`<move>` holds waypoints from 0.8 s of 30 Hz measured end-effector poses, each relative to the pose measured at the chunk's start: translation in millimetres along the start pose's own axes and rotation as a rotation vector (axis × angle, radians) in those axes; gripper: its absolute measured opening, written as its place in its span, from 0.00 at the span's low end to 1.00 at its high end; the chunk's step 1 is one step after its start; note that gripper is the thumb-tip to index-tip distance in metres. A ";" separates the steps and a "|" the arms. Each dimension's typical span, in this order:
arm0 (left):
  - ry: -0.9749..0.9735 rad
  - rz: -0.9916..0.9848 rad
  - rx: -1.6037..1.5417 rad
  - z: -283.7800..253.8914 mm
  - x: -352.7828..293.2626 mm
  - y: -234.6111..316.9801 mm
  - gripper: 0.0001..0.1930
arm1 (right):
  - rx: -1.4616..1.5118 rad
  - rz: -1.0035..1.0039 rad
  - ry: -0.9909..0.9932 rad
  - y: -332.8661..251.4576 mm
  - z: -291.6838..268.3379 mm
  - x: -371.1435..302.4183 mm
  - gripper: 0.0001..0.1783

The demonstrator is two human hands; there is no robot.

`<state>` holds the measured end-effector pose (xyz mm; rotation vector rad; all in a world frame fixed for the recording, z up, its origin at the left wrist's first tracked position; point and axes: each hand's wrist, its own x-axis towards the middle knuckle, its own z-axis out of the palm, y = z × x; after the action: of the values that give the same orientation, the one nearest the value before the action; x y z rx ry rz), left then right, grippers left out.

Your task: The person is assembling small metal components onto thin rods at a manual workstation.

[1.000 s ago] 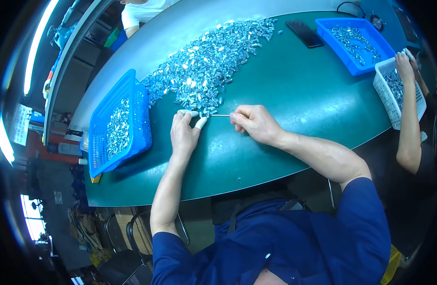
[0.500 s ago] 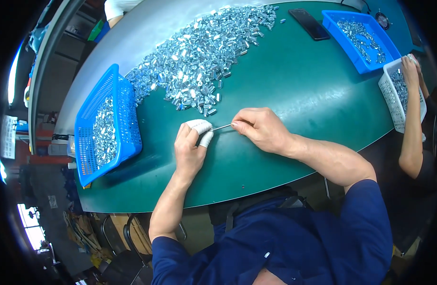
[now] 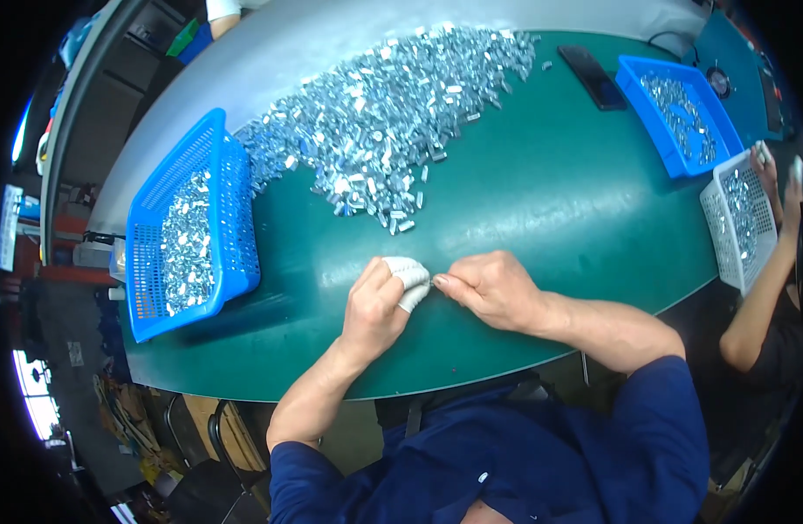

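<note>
My left hand [image 3: 380,306] is closed in a pinch, with white coverings over its thumb and fingertips. Whatever sits between those fingertips is hidden. My right hand [image 3: 499,290], bare, pinches a thin metal rod [image 3: 432,281], of which only a short bit shows between the two hands. Both hands meet above the green tabletop [image 3: 541,210], close to its near edge. Beyond them spreads a big heap of small shiny metal pieces [image 3: 375,131], its tip pointing toward my hands.
On the left stands a blue basket [image 3: 236,218] partly filled with metal pieces. At the far right are a black phone [image 3: 591,77], a blue tray [image 3: 633,105] with pieces, and a white basket [image 3: 723,236]. A co-worker's hands [image 3: 781,179] are over the white basket.
My hands have come together, and the rod stretch visible between them has shrunk to a short bit. The view has shifted slightly. The co-worker's hands have moved apart.
</note>
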<state>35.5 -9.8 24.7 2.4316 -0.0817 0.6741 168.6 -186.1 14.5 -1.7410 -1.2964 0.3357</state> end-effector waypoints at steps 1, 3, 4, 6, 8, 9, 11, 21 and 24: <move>0.008 -0.002 -0.015 -1.0 -1.1 1.2 0.13 | 0.052 0.061 -0.013 0.2 0.8 -1.6 0.18; 0.016 -0.004 -0.033 -0.5 -3.4 0.0 0.13 | 0.143 0.121 -0.014 0.7 -0.1 -1.9 0.18; 0.011 -0.022 -0.061 0.5 -4.7 -0.9 0.13 | 0.123 0.089 -0.002 -0.1 -3.0 -2.3 0.18; -0.021 -0.069 -0.103 -2.2 -8.5 -0.6 0.15 | 0.206 0.189 -0.038 -2.2 -4.4 -2.9 0.18; -0.046 -0.119 -0.146 -4.8 -8.8 2.9 0.17 | 0.224 0.177 -0.021 -1.7 -4.1 -4.9 0.17; -0.050 -0.126 -0.145 -6.0 -10.6 3.5 0.18 | 0.259 0.195 -0.017 -2.5 -3.9 -6.0 0.16; -0.063 -0.153 -0.199 -4.7 -14.4 3.3 0.14 | 0.245 0.175 -0.033 -3.8 -4.7 -8.7 0.16; -0.053 -0.324 -0.317 -9.8 -17.9 -0.3 0.09 | 0.269 0.199 0.032 -4.6 -11.2 0.2 0.09; -0.068 -0.341 -0.336 -10.0 -17.4 -0.1 0.09 | 0.171 0.124 0.009 0.6 -11.8 0.3 0.07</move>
<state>15.9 -5.6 23.1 2.0761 0.1761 0.3878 177.0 -191.8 20.7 -1.6781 -1.1219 0.4953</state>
